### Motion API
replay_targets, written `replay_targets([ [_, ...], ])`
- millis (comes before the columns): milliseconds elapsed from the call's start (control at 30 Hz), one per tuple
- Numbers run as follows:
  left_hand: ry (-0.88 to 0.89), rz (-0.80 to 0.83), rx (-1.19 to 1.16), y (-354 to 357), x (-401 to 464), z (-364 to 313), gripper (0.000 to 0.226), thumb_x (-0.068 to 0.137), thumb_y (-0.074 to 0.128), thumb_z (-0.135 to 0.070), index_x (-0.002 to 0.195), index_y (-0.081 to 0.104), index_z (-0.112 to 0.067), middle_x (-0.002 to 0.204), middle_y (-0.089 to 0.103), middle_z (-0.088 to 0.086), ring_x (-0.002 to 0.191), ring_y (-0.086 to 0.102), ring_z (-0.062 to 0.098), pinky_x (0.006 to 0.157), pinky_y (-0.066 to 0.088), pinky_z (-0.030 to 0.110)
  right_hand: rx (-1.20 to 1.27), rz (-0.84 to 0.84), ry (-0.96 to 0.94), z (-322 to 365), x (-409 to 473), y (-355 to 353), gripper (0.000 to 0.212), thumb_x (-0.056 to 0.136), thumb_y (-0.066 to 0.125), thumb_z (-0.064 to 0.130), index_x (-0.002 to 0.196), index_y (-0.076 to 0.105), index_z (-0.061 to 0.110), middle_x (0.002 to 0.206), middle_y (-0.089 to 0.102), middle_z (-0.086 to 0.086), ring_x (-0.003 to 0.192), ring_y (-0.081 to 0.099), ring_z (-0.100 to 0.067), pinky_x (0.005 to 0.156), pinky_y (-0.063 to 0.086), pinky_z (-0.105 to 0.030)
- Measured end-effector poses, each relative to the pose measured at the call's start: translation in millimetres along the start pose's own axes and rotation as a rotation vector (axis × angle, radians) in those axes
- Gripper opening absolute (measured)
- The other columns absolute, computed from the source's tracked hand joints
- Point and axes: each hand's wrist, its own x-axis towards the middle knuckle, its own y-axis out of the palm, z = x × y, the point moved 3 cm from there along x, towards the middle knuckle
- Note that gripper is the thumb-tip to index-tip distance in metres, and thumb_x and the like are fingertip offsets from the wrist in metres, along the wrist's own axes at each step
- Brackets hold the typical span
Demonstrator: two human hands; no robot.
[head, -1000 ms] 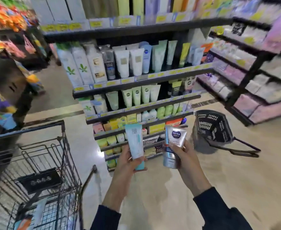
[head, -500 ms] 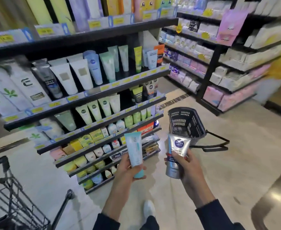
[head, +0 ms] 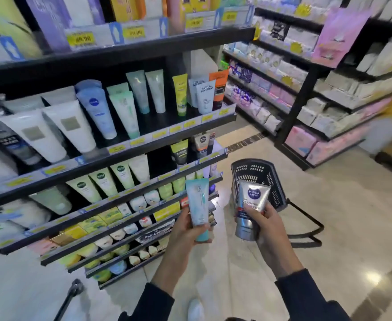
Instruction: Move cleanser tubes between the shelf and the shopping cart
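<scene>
Left hand (head: 185,230) grips 1 pale teal plastic cleanser tube (head: 198,208), cap down, fingers curled round its lower half. Right hand (head: 265,224) grips 1 silver-white Nivea Men cleanser tube (head: 251,205), thumb across its label. Both tubes are held upright, side by side, apart. Behind: black plastic shopping basket (head: 271,181) on floor. Left: black tiered shelf (head: 125,149) stocked with tubes.

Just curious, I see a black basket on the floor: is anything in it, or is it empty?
Cannot tell fully. The black basket stands upright on the floor; its visible upper inside looks bare, but the Nivea Men tube in the right hand hides its bottom.
</scene>
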Motion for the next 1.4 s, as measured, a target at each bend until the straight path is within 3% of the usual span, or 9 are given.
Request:
replay_targets([
  [167,0.0,-0.039,-0.016,14,43,-10,0.06,0.088,0.071,0.006,0.134,0.058,-0.03,0.123,0.071,0.007,0.105,0.072,0.037,0.075,0.062,0.047,-0.028,0.017,0.036,13,59,-2,0.039,0.088,0.073,0.007,0.126,0.065,0.009,0.116,0.076,-0.016,0.097,0.074,-0.03,0.086,0.061,-0.044],
  [367,0.034,-0.139,-0.028,43,87,-22,0.055,0.091,0.065,0.01,0.132,0.058,-0.027,0.11,0.076,-0.005,0.095,0.076,0.023,0.071,0.06,0.041,-0.052,0.113,0.097,29,138,-4,0.032,0.091,0.072,0.004,0.121,0.066,0.01,0.112,0.077,-0.013,0.09,0.075,-0.025,0.078,0.062,-0.041],
  [633,0.084,-0.289,-0.074,95,123,-29,0.062,0.073,0.075,-0.008,0.13,0.062,-0.028,0.117,0.074,0.001,0.107,0.07,0.032,0.073,0.061,0.042,-0.185,0.301,0.196,51,243,-21,0.035,0.09,0.075,0.005,0.123,0.067,0.009,0.118,0.076,-0.017,0.111,0.071,-0.041,0.097,0.056,-0.057],
  [800,0.091,-0.403,-0.083,107,129,-17,0.06,0.087,0.068,0.011,0.128,0.062,-0.033,0.119,0.073,0.001,0.1,0.073,0.034,0.07,0.061,0.041,-0.389,0.408,0.124,66,300,-14,0.032,0.085,0.081,0.007,0.115,0.071,0.012,0.105,0.08,-0.005,0.096,0.074,-0.024,0.078,0.059,-0.032],
  [933,0.074,-0.46,-0.094,114,124,-2,0.058,0.088,0.069,0.01,0.13,0.061,-0.029,0.122,0.072,0.005,0.098,0.075,0.031,0.071,0.062,0.042,-0.499,0.474,0.067,69,344,-4,0.034,0.083,0.084,0.008,0.113,0.071,0.015,0.11,0.079,-0.004,0.103,0.073,-0.02,0.089,0.059,-0.037],
  [1067,0.069,-0.517,-0.135,118,118,16,0.058,0.086,0.072,0.007,0.132,0.061,-0.025,0.124,0.071,0.006,0.102,0.074,0.034,0.07,0.062,0.042,-0.589,0.519,0.007,65,380,2,0.036,0.083,0.082,0.003,0.116,0.071,0.013,0.111,0.078,-0.002,0.099,0.072,-0.015,0.09,0.058,-0.035],
  [1233,0.048,-0.572,-0.159,121,110,33,0.064,0.085,0.073,0.008,0.135,0.059,-0.03,0.126,0.069,0.008,0.099,0.074,0.036,0.078,0.062,0.052,-0.63,0.531,-0.051,57,408,15,0.033,0.084,0.083,0.006,0.115,0.073,0.015,0.109,0.076,0.001,0.098,0.068,-0.013,0.08,0.053,-0.028],
  [1400,0.052,-0.601,-0.15,118,104,37,0.063,0.086,0.071,0.009,0.134,0.059,-0.031,0.124,0.071,0.007,0.098,0.075,0.037,0.074,0.063,0.047,-0.631,0.542,-0.025,46,427,30,0.033,0.087,0.082,0.008,0.117,0.072,0.016,0.113,0.077,0.0,0.102,0.071,-0.016,0.079,0.056,-0.031],
])
